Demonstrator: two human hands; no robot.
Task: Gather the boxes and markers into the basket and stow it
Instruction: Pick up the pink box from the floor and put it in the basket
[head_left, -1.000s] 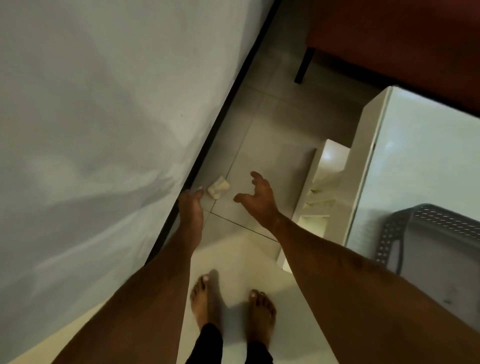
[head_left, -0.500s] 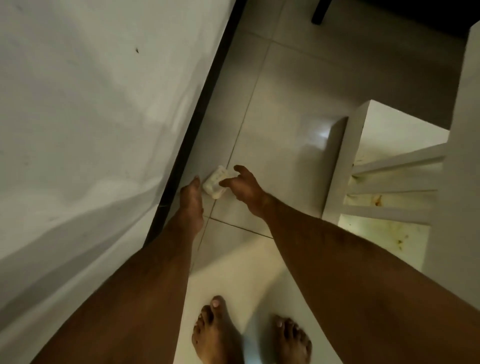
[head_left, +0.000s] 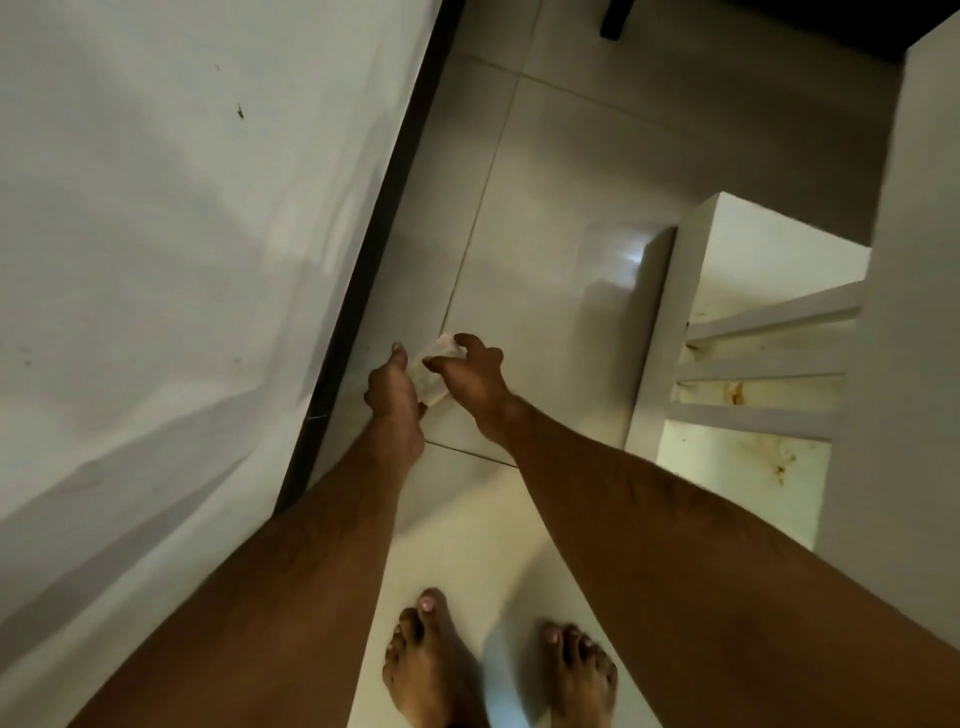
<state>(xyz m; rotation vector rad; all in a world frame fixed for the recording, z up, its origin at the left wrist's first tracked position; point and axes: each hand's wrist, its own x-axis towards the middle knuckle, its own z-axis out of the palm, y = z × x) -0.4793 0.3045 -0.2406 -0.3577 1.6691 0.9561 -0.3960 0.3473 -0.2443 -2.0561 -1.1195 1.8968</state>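
While both hands reached down, the small box (head_left: 428, 375) sat low over the floor btwn them, long axis pointing away; left hand (head_left: 393, 391) and right hand (head_left: 470, 375) curled round its sides.

Floor lane (head_left: 545, 218) open between bed (head_left: 182, 234), shelf unit (head_left: 660, 332); seemingly unobstructed.

Both arms stretched down, forearms bare. Left hand (head_left: 392, 387) and right hand (head_left: 470, 376) close together, fingers curled, pinching small pale box (head_left: 428, 371) between them. Bare feet (head_left: 431, 670) planted below.
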